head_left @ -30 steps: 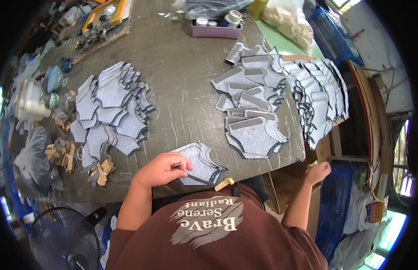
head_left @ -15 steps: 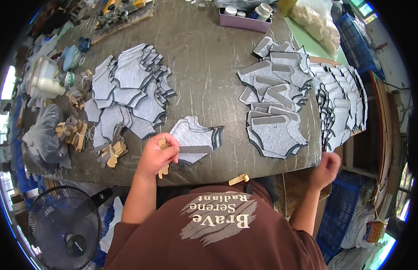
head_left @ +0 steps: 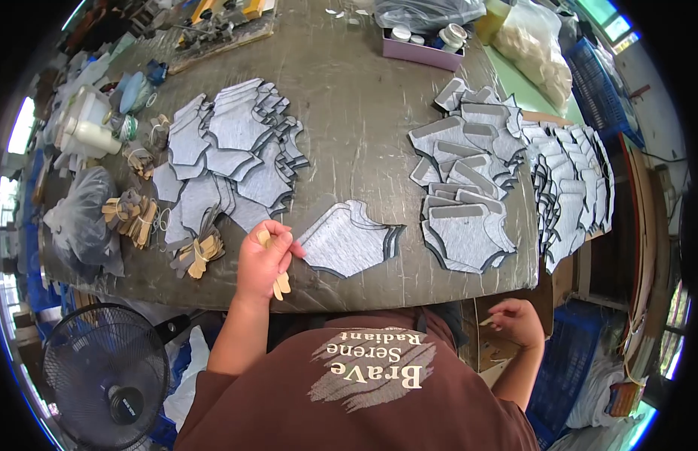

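My left hand (head_left: 268, 259) is closed round a few tan round-ended strips (head_left: 282, 284) at the table's front. Its fingertips touch the end of a dark grey strip (head_left: 316, 213) lying along the upper left edge of a light grey cut fabric piece (head_left: 345, 242). That piece has dark edges and lies flat, with further layers showing at its right. Past the table's front right edge, my right hand (head_left: 519, 322) is low, with its fingers apart. A small yellowish bit (head_left: 486, 322) shows by its fingertips; I cannot tell whether they touch it.
Overlapping fabric pieces (head_left: 236, 143) lie left, beside tied strip bundles (head_left: 199, 252) and a clear plastic bag (head_left: 86, 222). Pieces bearing grey strips (head_left: 469, 169) form a right-hand pile; more (head_left: 567, 180) lie beyond it. A purple box (head_left: 423, 54) stands at the back, a fan (head_left: 105, 376) lower left.
The fabric piece has turned and shifted right; its grey strip now lies at the upper left edge. My right hand moved left and nearer, and its fingers spread. A yellowish strip near my shirt is gone.
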A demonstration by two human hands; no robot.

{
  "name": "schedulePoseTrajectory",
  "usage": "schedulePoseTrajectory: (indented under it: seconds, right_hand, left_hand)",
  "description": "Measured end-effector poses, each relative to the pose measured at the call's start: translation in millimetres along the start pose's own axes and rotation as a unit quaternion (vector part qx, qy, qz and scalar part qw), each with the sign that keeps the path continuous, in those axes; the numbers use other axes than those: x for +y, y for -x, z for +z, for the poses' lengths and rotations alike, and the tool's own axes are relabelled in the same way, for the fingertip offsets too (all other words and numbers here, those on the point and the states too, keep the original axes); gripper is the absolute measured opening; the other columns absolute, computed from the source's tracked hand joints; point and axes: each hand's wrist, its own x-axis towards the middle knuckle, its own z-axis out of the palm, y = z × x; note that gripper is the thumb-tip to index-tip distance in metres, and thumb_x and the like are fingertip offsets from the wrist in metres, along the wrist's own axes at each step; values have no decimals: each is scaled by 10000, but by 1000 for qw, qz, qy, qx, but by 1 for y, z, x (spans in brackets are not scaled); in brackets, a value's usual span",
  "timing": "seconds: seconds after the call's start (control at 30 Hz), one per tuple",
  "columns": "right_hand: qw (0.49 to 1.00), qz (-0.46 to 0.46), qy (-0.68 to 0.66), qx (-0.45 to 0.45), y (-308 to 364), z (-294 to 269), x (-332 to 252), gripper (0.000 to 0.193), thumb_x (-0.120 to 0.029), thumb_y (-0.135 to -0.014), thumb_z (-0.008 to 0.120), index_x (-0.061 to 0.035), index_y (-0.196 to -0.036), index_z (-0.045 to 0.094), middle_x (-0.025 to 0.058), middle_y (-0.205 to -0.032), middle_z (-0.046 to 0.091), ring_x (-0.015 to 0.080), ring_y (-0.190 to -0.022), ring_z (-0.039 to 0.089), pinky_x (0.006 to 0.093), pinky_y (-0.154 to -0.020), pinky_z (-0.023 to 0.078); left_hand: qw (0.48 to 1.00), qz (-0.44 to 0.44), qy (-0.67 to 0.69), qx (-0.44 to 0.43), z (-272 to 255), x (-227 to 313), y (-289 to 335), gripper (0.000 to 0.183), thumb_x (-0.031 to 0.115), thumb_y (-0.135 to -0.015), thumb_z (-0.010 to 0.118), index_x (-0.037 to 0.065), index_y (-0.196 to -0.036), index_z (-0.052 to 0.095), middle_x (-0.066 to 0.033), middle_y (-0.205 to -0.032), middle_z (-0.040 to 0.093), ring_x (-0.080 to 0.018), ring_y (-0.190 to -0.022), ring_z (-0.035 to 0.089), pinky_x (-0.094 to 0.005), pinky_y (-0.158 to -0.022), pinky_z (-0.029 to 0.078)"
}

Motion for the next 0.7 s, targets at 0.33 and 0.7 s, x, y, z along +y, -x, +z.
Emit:
schedulePoseTrajectory:
  seconds: [0.33, 0.7]
  right_hand:
    - [836, -465, 243, 160, -15, 90, -111, 90, -15, -684, 699, -23, -755, 645, 89, -702, 596, 249, -664, 575, 332, -611, 466]
    - [690, -627, 363, 3, -73, 196, -93, 267, -82, -704, 646, -34, -966, 652, 70, -1030, 600, 236, -923, 555, 375, -790, 437]
  left_hand:
    - [962, -74, -193, -178, 7, -8, -14, 37, 58, -924, 518, 22, -928, 520, -116, -983, 637, -139, -752, 640, -286, -746, 491]
    - [972, -90, -216, 38, 9, -4, 15, 64, 47, -853, 630, 11, -837, 578, -59, -725, 621, -70, -534, 537, -201, -496, 431]
